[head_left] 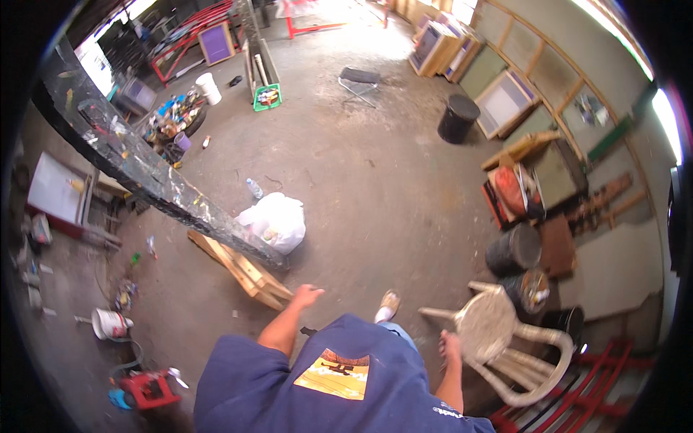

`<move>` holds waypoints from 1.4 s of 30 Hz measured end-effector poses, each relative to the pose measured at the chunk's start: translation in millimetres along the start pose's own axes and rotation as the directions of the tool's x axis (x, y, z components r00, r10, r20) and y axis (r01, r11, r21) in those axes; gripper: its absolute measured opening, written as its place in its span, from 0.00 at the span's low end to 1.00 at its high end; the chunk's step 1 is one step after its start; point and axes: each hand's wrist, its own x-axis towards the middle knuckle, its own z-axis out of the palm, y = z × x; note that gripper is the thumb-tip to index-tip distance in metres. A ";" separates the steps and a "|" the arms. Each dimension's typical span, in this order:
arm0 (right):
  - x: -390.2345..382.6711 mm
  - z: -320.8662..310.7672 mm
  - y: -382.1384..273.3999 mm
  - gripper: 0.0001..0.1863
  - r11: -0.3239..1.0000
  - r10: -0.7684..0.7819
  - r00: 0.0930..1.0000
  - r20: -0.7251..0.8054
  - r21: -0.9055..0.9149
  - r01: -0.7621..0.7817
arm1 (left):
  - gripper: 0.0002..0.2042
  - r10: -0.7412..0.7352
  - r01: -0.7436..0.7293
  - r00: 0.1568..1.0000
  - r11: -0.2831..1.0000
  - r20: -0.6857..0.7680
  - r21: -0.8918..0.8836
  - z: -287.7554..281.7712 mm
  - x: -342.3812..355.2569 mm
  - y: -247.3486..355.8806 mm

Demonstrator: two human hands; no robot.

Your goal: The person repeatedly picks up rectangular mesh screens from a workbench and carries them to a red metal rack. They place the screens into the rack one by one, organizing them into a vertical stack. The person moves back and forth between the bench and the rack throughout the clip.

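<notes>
My left hand [307, 296] is held out in front of me to the left, its fingers loosely curled with nothing visible in them. It is nearest to a wooden trestle-like piece [249, 273] leaning at the foot of a paint-spattered dark post [155, 173]. On the other side, my right hand [450, 345] hangs low with curled fingers, and nothing shows in it. Close beside it stands a dirty white plastic armchair [487, 325]; whether they touch is unclear. One shoe [388, 306] of mine shows between the hands.
A white plastic bag [276, 220] and a bottle [254, 188] lie near the post. Along the right are dark drums [513, 247], framed screens [505, 103] and red metal bars [599, 382]. Farther off are a folding stool [359, 83], black bin [458, 119] and green basket [267, 97].
</notes>
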 end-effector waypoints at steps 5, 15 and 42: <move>217.1 -72.9 5.9 0.19 0.388 -0.050 0.959 0.278 -0.880 0.275 | 0.24 -0.244 0.262 0.905 0.965 -0.349 0.003 10.2 15.7 -36.6; 405.9 206.0 -441.5 0.07 0.495 -0.608 0.697 0.381 -0.504 0.708 | 0.23 -0.643 0.657 0.746 0.671 0.173 -0.343 75.8 56.1 2.6; 868.4 690.2 -887.3 0.13 -0.113 -0.220 0.602 0.768 -0.633 0.766 | 0.31 -0.648 0.694 0.720 0.670 0.249 -0.264 -490.9 856.6 268.7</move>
